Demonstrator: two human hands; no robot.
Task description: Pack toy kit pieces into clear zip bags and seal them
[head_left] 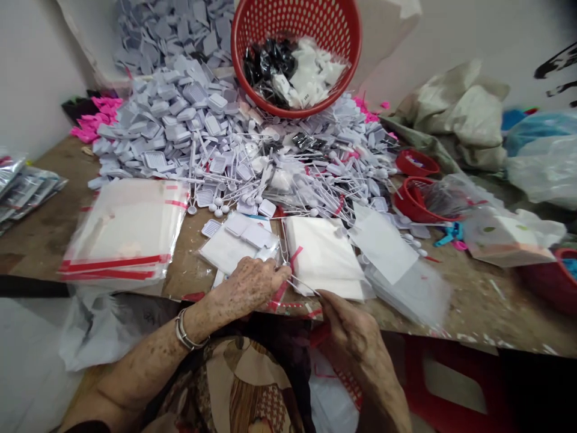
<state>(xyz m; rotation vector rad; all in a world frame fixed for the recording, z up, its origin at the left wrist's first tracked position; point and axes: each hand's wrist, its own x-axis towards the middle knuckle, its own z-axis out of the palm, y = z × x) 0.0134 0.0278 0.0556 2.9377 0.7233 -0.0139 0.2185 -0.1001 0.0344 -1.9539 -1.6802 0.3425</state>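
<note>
My left hand (255, 282) is closed in a pinch near the table's front edge. A thin white plastic stick (303, 284) runs from its fingertips to my right hand (349, 325), whose thumb and forefinger pinch the other end. Just beyond my left hand, pale lilac ridged plastic pieces (256, 235) lie on a clear packet (216, 249). Between and past the hands is a stack of white sheets (320, 249) with a strip of red tape across it. Small spoon-like sticks (322, 186) are heaped behind.
A large pile of lilac plastic pieces (166, 120) fills the back. On it leans a red basket (354, 36) with black and white packets. Clear bags with red strips (130, 222) lie left; clear sheets (406, 288) and small red baskets (410, 201) are on the right.
</note>
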